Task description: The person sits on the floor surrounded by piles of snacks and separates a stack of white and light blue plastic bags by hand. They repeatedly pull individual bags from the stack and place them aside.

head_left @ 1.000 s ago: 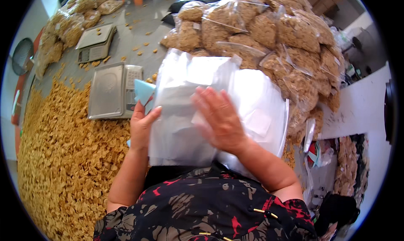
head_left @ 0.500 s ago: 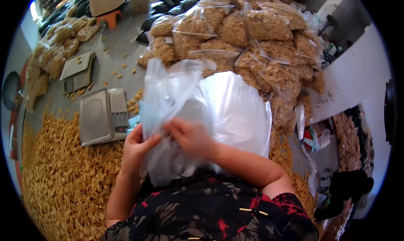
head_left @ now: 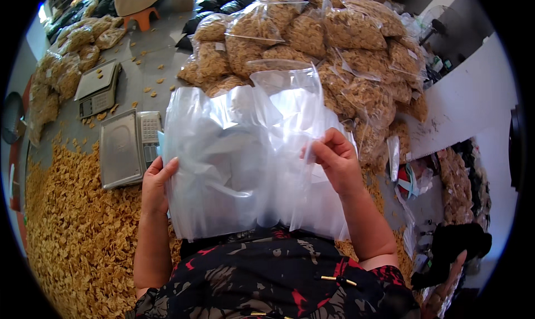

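Observation:
Clear plastic bags point(head_left: 223, 168) lie in a stack across my lap. My left hand point(head_left: 158, 184) grips their left edge, thumb on top and fingers underneath. On the right, my right hand point(head_left: 334, 160) pinches the edge of a single clear sheet or bag point(head_left: 292, 104) between thumb and fingers, holding it raised over the stack. That raised plastic stands partly upright, and the heap behind shows through it. More flat plastic lies under my right hand.
Loose tan flakes point(head_left: 83, 224) cover the floor at left. A scale point(head_left: 120, 154) stands beside my left hand, a second scale point(head_left: 97, 90) beyond it. Filled clear bags point(head_left: 312, 37) are heaped ahead. An orange stool point(head_left: 141, 19) stands far off; a person in black point(head_left: 460, 246) is at right.
My right hand has moved rightward from beside the left hand, drawing the plastic's edge with it. The bags now lie spread wider, and my left hand has shifted slightly left.

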The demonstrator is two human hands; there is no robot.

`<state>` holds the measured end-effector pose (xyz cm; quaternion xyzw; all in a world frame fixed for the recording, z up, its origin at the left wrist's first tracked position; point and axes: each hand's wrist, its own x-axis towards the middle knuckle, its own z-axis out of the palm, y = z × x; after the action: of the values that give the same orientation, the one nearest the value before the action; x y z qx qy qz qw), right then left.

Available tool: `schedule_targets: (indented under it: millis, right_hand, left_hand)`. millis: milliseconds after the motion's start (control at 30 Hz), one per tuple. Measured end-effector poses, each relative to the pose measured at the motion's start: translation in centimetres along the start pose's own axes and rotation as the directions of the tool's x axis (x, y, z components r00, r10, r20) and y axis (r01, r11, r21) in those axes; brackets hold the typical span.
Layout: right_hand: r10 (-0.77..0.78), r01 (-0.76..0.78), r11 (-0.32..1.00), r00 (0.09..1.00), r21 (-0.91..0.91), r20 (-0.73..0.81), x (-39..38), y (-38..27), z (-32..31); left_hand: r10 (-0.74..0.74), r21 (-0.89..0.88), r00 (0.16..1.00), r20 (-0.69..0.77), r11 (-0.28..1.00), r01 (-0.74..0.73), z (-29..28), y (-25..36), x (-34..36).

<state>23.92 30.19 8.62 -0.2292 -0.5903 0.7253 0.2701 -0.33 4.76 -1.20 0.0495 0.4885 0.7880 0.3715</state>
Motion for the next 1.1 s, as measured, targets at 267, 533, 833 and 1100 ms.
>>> schedule_targets:
  millis: [267, 533, 833, 1100]
  right_hand:
    - [-0.343, 0.006, 0.650, 0.895, -0.760, -0.286, -1.2, -1.4, -10.0]
    - [-0.330, 0.664, 0.718, 0.588, -0.208, 0.738, 6.3, -2.6, 13.7]
    - [-0.199, 0.355, 0.932, 0.351, 0.067, 0.915, 7.7, 1.7, 21.7]
    - [-0.164, 0.267, 0.963, 0.655, -0.023, 0.738, 7.0, 2.7, 21.2]
  left_hand:
    - [0.504, 0.261, 0.828, -0.246, 0.857, -0.444, -2.0, -1.4, 1.0]
    - [0.674, 0.345, 0.732, 0.102, 0.666, -0.661, 3.2, 7.2, -5.0]
    - [0.402, -0.108, 0.847, 0.347, 0.915, -0.390, 0.6, 10.4, -6.6]
    - [0.561, 0.035, 0.826, 0.047, 0.826, -0.563, 2.0, 7.0, -4.9]
